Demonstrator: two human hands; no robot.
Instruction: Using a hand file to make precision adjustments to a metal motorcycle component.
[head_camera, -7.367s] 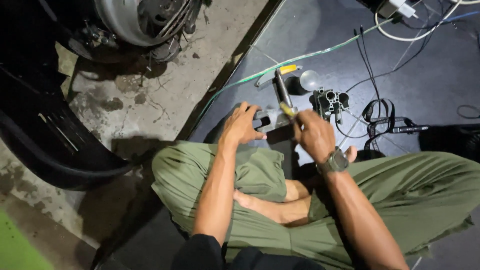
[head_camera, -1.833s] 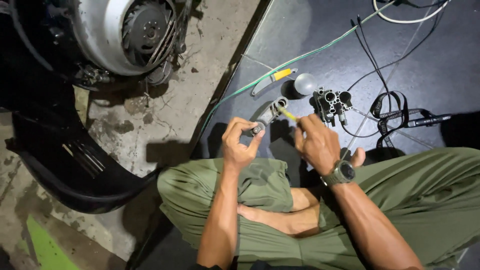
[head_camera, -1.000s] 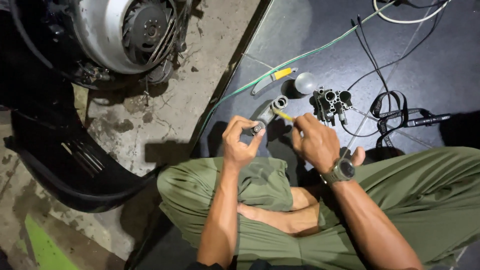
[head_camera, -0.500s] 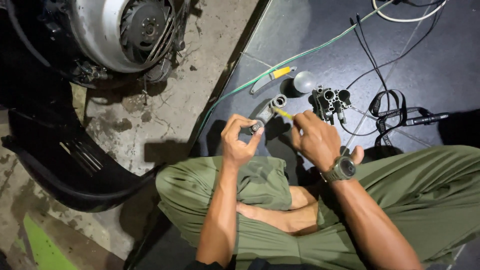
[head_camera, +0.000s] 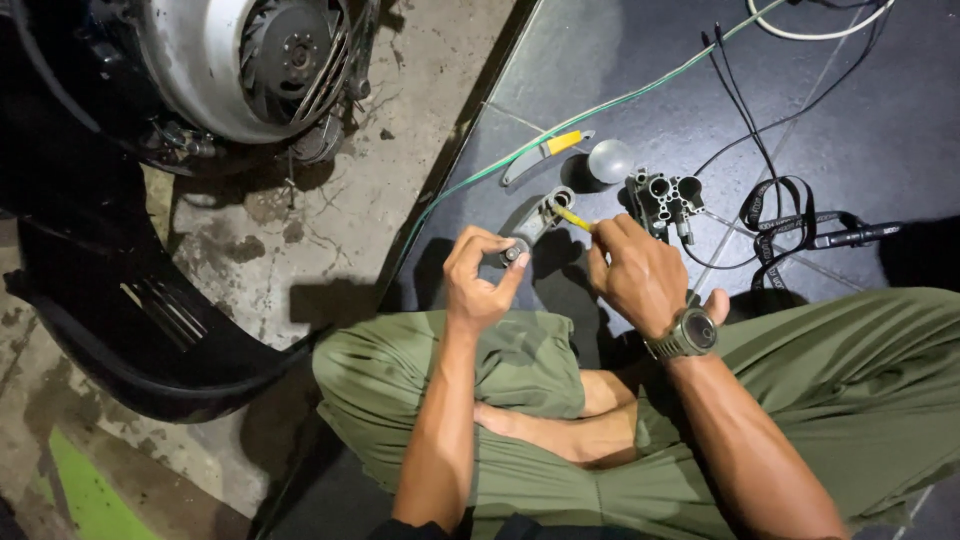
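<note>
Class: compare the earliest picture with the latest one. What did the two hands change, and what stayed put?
The right hand let go of a long grey-handled tool and now pinches a thin yellow tool. The left hand lifted a small grey metal part it had pressed down. The yellow-tipped tool, grey dome and black ported block stayed put.

two hands (head_camera: 480, 285), one wristwatch (head_camera: 690, 335); one pliers (head_camera: 540, 155)

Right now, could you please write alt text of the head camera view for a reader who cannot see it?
A person sitting cross-legged in green trousers holds a small grey metal lever part in the left hand and works at it with a thin yellow-tipped tool in the right hand. A grey metal block with round bores and black cables lie on the dark mat.
</note>
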